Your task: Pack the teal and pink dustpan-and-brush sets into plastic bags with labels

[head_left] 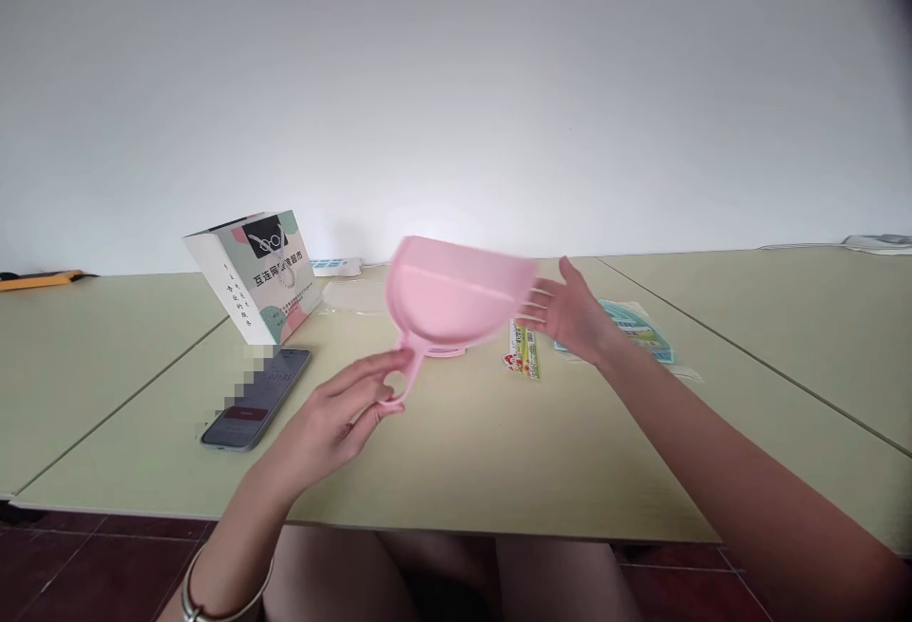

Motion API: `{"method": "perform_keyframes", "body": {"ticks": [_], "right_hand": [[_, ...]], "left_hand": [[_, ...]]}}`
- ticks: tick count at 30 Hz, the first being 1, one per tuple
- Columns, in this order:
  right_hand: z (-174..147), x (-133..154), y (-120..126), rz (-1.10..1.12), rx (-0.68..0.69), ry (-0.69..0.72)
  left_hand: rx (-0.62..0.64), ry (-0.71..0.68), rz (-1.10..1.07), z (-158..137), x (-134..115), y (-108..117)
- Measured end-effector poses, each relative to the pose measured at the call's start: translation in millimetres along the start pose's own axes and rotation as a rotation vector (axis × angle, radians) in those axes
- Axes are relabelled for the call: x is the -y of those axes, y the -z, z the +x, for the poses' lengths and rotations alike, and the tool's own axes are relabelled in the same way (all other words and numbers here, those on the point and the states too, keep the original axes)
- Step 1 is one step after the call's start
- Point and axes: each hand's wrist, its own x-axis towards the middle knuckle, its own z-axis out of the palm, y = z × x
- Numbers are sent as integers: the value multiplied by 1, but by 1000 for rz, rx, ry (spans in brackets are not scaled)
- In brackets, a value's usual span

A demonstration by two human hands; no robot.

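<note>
Pink dustpan (pixel 456 294) is held by its handle (pixel 414 374) above the table (pixel 491 470)

The loop-shaped handle is grasped between the thumb and the fingers of the left hand (pixel 332 427). The pan of the dustpan lies beyond these fingertips, tilted in the air, and its outline is slightly blurred. By the right hand (pixel 570 313) nothing is grasped: its fingers are extended and a little spread, just beside the right edge of the pan. Whether this edge is touched by the fingertips cannot be told.

On the paper bag (pixel 275 271), standing at the left, the large black characters 互连网 and 超市 can be read; between them the writing is partly covered by the cord (pixel 286 271). Under a drawing of glasses this name is printed, with smaller lines below, too small to be read. Vertical characters are also seen on the white side. On the phone (pixel 260 404), lying in front of the bag, the digits are not clear. Behind the right hand, a green-yellow label (pixel 525 356) and a blue package (pixel 652 337) are seen; their print cannot be read.
</note>
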Motion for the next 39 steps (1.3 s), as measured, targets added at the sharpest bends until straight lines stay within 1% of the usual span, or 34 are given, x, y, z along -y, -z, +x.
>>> {"method": "perform_keyframes", "body": {"ticks": [2, 3, 5, 6, 7, 8, 9, 11, 12, 14, 15, 17, 18, 20, 22, 24, 26, 28, 31, 33, 34, 36, 37, 39], "right_hand": [[7, 3, -14, 76, 243, -182], [9, 2, -18, 63, 322, -238], [11, -3, -23, 15, 423, -308], [11, -8, -23, 9, 435, -320], [11, -12, -23, 26, 420, -314], [10, -17, -23, 65, 376, -289], [10, -21, -23, 123, 310, -252], [8, -29, -27, 286, 129, -142], [7, -32, -31, 373, 33, -83], [2, -37, -42, 514, -111, -15], [-1, -39, -48, 562, -145, -6], [-7, -44, -59, 612, -135, -28], [-10, -46, -63, 617, -101, -58], [-15, -49, -67, 596, -5, -127], [-17, -51, -68, 542, 90, -188], [-19, -52, -68, 497, 150, -203], [-21, -53, -72, 493, 150, -185], [-25, -55, -80, 533, 98, -160], [-30, -60, -91, 612, -40, -101], [-30, -64, -94, 613, -99, -59], [-29, -66, -93, 585, -106, -42], [-24, -69, -88, 464, -69, 17], [-21, -71, -85, 360, -44, 75], [-15, -76, -76, -18, -13, 260]], "left_hand": [[152, 28, -105, 1, -6, 7], [210, 55, -153, 2, -8, 11], [287, 122, -253, 6, -8, 18], [291, 159, -306, 9, -6, 20], [262, 201, -359, 13, -2, 22], [196, 242, -413, 19, 4, 22], [98, 284, -470, 26, 11, 20], [-157, 358, -597, 42, 25, 10], [-232, 392, -692, 51, 31, 1], [-261, 468, -948, 69, 40, -21], [-222, 522, -1078, 77, 41, -34], [-195, 554, -1295, 90, 40, -55], [-218, 557, -1379, 94, 39, -62], [-324, 557, -1496, 98, 38, -69], [-411, 571, -1569, 97, 41, -67], [-416, 588, -1612, 93, 47, -60], [-376, 596, -1621, 89, 53, -53], [-357, 592, -1593, 86, 57, -49], [-392, 574, -1477, 83, 60, -50], [-392, 579, -1382, 81, 61, -53], [-390, 592, -1346, 79, 62, -55], [-423, 632, -1290, 77, 64, -57], [-462, 653, -1267, 76, 66, -56], [-558, 669, -1219, 75, 71, -52]]}}
